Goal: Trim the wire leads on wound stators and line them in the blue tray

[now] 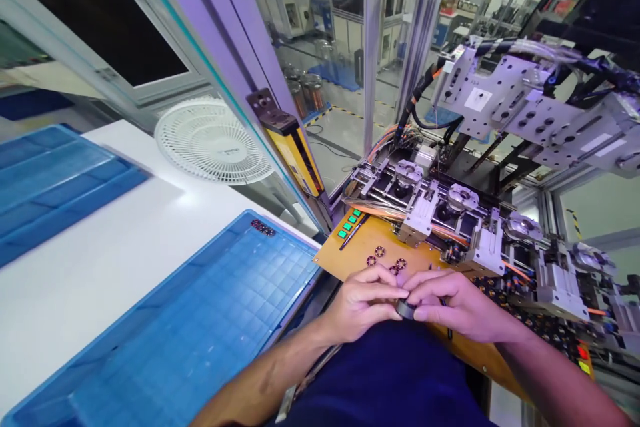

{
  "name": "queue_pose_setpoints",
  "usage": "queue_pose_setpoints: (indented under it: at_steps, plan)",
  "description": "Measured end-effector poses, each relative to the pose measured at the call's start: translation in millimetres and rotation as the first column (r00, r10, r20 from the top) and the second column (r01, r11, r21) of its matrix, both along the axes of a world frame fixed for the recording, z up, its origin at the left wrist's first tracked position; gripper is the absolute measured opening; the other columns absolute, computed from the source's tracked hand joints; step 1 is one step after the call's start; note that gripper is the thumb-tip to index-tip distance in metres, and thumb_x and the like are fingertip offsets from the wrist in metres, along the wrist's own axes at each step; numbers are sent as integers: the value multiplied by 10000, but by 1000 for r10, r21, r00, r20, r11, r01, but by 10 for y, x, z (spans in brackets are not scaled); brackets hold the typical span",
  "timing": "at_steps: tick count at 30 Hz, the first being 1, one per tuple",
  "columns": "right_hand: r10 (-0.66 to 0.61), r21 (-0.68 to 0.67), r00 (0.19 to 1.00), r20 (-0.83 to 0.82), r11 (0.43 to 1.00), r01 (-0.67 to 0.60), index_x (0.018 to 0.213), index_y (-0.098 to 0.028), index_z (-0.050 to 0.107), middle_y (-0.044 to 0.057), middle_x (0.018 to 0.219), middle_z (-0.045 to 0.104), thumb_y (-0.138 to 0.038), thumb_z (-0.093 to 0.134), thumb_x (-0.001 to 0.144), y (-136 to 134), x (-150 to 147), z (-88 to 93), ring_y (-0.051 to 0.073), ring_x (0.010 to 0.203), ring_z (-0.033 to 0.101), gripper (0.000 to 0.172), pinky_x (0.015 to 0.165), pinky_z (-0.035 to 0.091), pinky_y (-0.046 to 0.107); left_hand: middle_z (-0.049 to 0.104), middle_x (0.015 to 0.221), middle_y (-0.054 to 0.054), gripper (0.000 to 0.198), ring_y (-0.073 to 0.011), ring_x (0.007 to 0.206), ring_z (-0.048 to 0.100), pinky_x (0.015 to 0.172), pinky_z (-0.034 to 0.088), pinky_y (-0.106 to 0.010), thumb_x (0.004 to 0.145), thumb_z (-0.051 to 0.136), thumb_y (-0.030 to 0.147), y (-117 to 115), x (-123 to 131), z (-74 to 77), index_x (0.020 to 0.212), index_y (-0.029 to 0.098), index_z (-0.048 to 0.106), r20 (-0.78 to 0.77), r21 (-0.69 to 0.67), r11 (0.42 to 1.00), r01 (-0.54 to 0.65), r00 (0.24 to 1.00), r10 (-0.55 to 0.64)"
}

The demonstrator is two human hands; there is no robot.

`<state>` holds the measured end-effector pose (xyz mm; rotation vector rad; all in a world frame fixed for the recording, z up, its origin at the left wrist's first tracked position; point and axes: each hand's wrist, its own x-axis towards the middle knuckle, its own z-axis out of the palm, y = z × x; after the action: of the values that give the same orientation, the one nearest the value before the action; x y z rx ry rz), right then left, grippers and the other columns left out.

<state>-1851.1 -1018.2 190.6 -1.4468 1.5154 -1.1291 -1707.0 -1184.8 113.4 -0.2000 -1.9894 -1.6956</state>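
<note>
1. Blue clothing (390, 373) fills bottom centre.
2. Just above, left hand (363, 303) and right hand (457, 303) pinch a dark part (405, 310), seemingly for steadiness.
3. Rings (368, 261) lie mid-frame on the tabletop (334, 257), probably for reach.

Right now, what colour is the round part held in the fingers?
The round part is dark grey, near black; best seen in the head view.

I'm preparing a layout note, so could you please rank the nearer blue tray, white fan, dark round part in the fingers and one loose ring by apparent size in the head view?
1. Nearer blue tray
2. White fan
3. Dark round part, though closeness may enlarge it
4. One loose ring
</note>
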Motion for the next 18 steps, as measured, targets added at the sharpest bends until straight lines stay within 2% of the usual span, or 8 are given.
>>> queue_pose_setpoints:
  at_steps: [2,4,5,7,9,11,14,18]
  plan:
    - [71,30,997,15,997,-71,951,-185,732,65,964,716,-272,653,933,-117,-155,33,165,898,681,119,826,567,303,668,886,-53,389,-153,751,655,666,560,-261,824,742,445,-23,6,-155,1175,278,730,61,-54,997,-50,997,54]
    - [29,-23,992,-122,999,-32,911,-183,742,70,986,730,-291,650,935,-278,-417,70,164,888,697,144,814,579,302,677,945,-64,544,-183,798,666,707,580,-305,819,725,510,-66,-2,-374,1303,276,644,133,-115,982,-150,977,165]
    - [-43,-78,972,-231,997,25,898,-184,748,76,1014,732,-300,649,933,-377,-596,84,171,903,702,156,824,582,314,679,1002,-81,605,-210,861,673,762,587,-347,828,717,511,-93,-11,-501,1365,267,586,164,-142,969,-204,960,227]
    - [-265,-226,856,-443,957,179,882,-186,758,84,1015,735,-321,672,907,-606,-1023,82,196,916,702,162,844,580,356,654,1178,-135,666,-283,1065,652,927,555,-465,855,702,466,-144,-42,-761,1445,247,484,213,-187,939,-288,921,325]
    - [-405,-301,762,-504,910,285,863,-162,757,109,1003,722,-290,685,875,-858,-1458,25,226,928,687,147,868,563,407,572,1363,-178,725,-347,1260,560,1064,459,-567,856,699,454,-178,-85,-994,1484,234,414,257,-238,915,-325,888,382]
    - [-465,-336,692,-552,884,326,838,-149,761,114,990,709,-230,673,849,-1102,-1798,-84,231,909,675,120,852,558,410,481,1475,-205,766,-381,1366,467,1120,387,-614,865,676,465,-186,-131,-1165,1513,215,352,293,-283,900,-331,864,409]
    - [-440,-325,646,-624,898,297,812,-138,767,108,999,698,-159,649,824,-1375,-2039,-282,217,880,666,120,848,552,392,508,1459,-212,760,-369,1364,480,1115,398,-609,907,614,457,-173,-185,-1291,1539,195,284,322,-326,890,-319,847,422]
    - [-367,-280,621,-693,930,237,845,-130,773,106,1003,696,-123,615,837,-1479,-2064,-438,209,901,666,158,875,545,370,604,1367,-183,698,-336,1288,564,1083,445,-569,926,584,440,-172,-204,-1332,1524,202,314,315,-353,885,-303,852,418]
